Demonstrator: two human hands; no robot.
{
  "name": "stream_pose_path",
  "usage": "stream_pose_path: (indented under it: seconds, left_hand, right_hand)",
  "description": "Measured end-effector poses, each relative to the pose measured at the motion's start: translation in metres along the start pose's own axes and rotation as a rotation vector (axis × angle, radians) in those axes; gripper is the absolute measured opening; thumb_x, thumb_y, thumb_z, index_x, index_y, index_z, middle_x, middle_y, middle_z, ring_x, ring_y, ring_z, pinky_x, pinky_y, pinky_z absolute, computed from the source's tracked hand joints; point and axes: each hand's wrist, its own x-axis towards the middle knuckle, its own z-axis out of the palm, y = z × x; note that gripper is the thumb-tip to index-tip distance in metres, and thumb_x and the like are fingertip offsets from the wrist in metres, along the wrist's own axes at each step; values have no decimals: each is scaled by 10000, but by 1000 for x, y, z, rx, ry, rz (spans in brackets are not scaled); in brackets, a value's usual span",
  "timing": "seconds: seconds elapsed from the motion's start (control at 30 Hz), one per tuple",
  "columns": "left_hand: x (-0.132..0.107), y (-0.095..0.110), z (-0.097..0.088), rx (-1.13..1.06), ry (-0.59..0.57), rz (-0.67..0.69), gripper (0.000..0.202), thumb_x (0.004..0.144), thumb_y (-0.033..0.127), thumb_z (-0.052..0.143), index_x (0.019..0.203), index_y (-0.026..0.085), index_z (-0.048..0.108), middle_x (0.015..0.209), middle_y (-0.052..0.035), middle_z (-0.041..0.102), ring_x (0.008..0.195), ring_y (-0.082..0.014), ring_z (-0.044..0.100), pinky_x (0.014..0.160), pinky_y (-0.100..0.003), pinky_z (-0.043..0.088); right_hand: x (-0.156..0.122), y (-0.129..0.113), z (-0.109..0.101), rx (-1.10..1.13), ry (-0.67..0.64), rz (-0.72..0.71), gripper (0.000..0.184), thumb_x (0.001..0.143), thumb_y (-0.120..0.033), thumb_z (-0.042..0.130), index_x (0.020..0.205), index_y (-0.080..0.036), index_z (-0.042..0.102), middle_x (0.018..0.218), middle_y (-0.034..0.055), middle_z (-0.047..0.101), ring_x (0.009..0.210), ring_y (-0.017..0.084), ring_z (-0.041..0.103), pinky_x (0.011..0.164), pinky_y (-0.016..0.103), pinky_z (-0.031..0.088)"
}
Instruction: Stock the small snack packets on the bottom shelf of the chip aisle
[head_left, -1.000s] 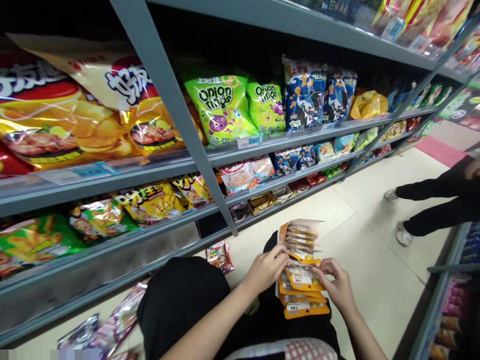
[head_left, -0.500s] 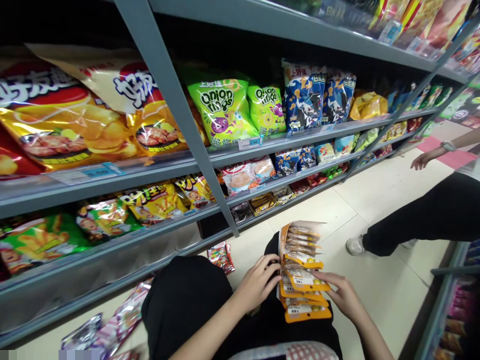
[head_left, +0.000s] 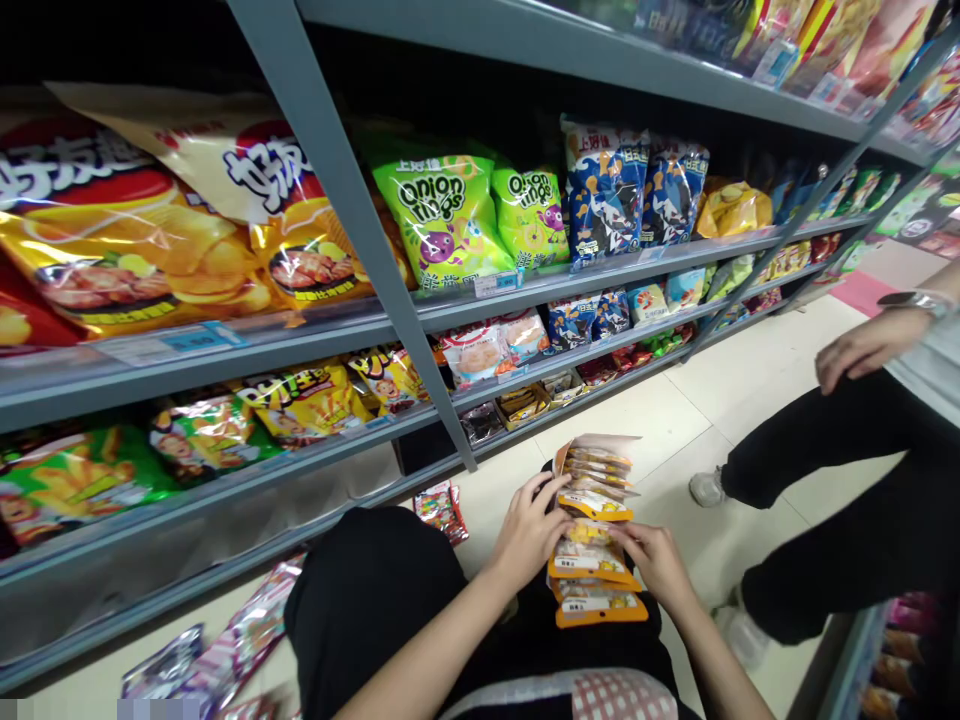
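Note:
A row of small snack packets (head_left: 600, 606) with orange edges and white labels rests on my lap, the packets overlapping one another. A pale card flap (head_left: 615, 442), seemingly part of an open box around them, shows at the far end. My left hand (head_left: 529, 530) lies along the left side of the row, its fingers bent over and gripping the packets. From the right, my right hand (head_left: 658, 562) pinches the edge of a packet about mid-row. The thumb and fingertips of this hand are partly hidden by the packet.
Grey shelves (head_left: 330, 375) with bagged snacks run along my left. Loose packets (head_left: 247, 630) lie on the floor by my left knee, and another packet (head_left: 441, 512) lies ahead. A walking person (head_left: 840, 430) is close on my right, beside another shelf (head_left: 855, 640).
Both hands and the packets have shifted slightly left. The fingers have moved among the packets, whose middle ones now lie differently. The person on the right has come closer.

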Motion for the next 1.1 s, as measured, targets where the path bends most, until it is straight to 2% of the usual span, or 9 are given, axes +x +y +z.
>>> stream_pose_path:
  seconds: [0.17,0.33,0.43,0.6,0.7,0.83,0.93,1.0,1.1]
  left_hand:
    - [-11,-9,-22,-53,-41,0,65,870,234,656,841,192,696,1354,-92,552,1262,-314,442,969,-510,507]
    - [-39,-3,-42,-171,-97,232,244,917,342,602,1089,169,622,1090,-103,660,994,-223,595,827,-361,550]
    - [-46,1,-32,-150,-248,258,239,973,291,495,1157,179,599,1046,-76,689,928,-204,628,742,-307,545]
    - [-36,2,-2,-123,-196,-1,262,992,197,407,822,183,605,743,-25,657,710,-167,616,636,-276,497]
    - [-27,5,5,-107,-176,-74,282,984,226,448,743,188,589,688,-16,638,678,-165,608,606,-272,484]
    - [-34,3,-6,-196,-82,29,183,974,252,488,927,183,652,836,-48,693,786,-165,630,690,-273,529]
    - [-56,-4,-15,-215,68,236,348,969,394,485,1166,134,607,1011,-129,681,930,-214,626,756,-326,563]
    - [-71,-8,-15,-160,59,327,432,931,474,531,1199,144,609,1065,-149,656,980,-249,612,767,-365,577]
    - [-84,-5,-6,-68,-54,259,547,795,437,733,1285,230,604,1334,-182,518,1174,-328,536,877,-466,568]
  right_hand:
    - [-23,4,-18,55,-4,52,333,874,-493,629,1009,-216,752,1023,100,751,896,261,716,825,367,588]
    - [-55,32,-30,-54,-178,-103,300,927,-415,558,1119,-268,737,1142,103,715,1089,283,661,946,446,554]
    - [-58,46,-26,-58,-123,-112,310,942,-395,524,1149,-284,726,1136,104,716,1082,285,667,927,473,563]
    - [-42,39,-17,-70,-69,-241,294,860,-379,657,1118,-263,740,1119,114,726,1126,302,651,944,465,557]
    - [-33,31,-8,8,-26,-186,223,878,-397,647,1013,-271,773,996,80,759,917,267,727,834,405,604]
    - [-27,30,3,76,20,-184,222,901,-420,618,904,-281,791,873,44,771,748,239,741,692,332,616]
    - [-32,34,1,18,82,-185,218,890,-425,633,875,-272,787,872,47,771,759,246,742,671,324,613]
    - [-43,38,-6,-67,193,-189,179,829,-422,712,868,-259,775,879,54,771,773,260,739,684,338,614]
    - [-69,48,-17,-138,368,-226,219,821,-452,710,928,-265,748,914,68,764,813,286,731,705,382,612]
